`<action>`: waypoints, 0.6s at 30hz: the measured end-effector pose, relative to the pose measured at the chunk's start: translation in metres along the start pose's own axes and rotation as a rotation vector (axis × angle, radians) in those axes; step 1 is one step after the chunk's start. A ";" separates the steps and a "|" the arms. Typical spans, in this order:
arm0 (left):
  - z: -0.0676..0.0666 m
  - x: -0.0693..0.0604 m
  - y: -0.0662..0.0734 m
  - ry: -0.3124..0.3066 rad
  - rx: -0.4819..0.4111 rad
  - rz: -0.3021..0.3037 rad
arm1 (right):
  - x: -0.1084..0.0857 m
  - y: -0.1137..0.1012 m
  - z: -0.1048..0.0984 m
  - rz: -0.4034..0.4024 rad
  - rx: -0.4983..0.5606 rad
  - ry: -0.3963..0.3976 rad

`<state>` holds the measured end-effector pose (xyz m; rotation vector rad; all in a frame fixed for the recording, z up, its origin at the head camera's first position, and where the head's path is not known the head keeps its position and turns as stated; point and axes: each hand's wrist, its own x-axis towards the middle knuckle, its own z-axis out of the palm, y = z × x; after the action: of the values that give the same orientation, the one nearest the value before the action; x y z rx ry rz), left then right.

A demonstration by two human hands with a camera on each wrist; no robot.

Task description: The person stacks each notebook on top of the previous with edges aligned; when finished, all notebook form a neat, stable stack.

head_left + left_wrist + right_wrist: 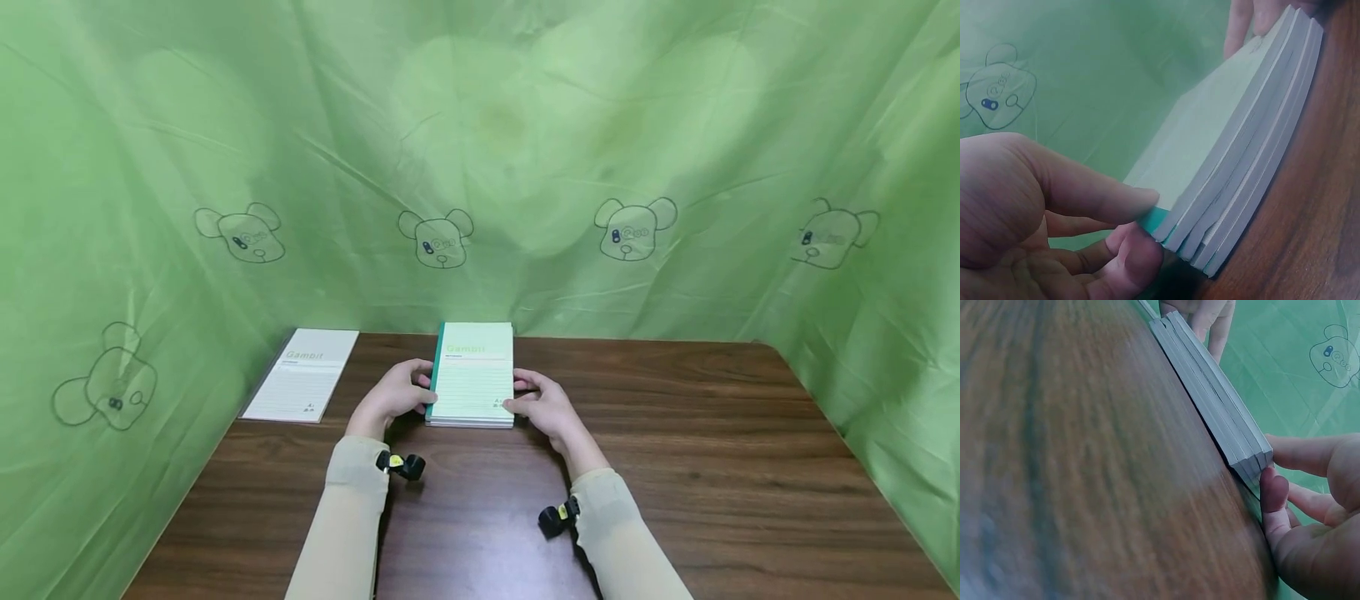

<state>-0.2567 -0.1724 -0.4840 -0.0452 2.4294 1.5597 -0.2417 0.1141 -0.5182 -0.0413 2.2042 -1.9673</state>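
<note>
A stack of notebooks lies on the table near the back edge, its top one with a pale cover and a green spine. My left hand grips the stack at its spine side. In the left wrist view its thumb lies on the cover's edge, with curled fingers against the spine. On the opposite side my right hand holds the stack near the front corner. The right wrist view shows the thumb and fingers at that corner. Several page blocks show along the front, slightly uneven.
Another notebook, white with a dark spine, lies flat at the table's back left. The brown wooden table extends to the right and toward me. A green curtain with bear-head prints hangs behind and along both sides.
</note>
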 end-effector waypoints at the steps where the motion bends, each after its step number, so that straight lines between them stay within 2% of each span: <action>1: 0.000 0.000 -0.001 -0.001 -0.003 0.003 | 0.001 0.001 0.000 0.000 0.001 -0.003; 18: 0.001 -0.001 -0.004 0.001 0.014 0.038 | 0.002 0.002 -0.003 -0.003 0.032 -0.036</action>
<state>-0.2546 -0.1730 -0.4873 0.0027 2.4560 1.5587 -0.2440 0.1170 -0.5205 -0.0750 2.1513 -1.9877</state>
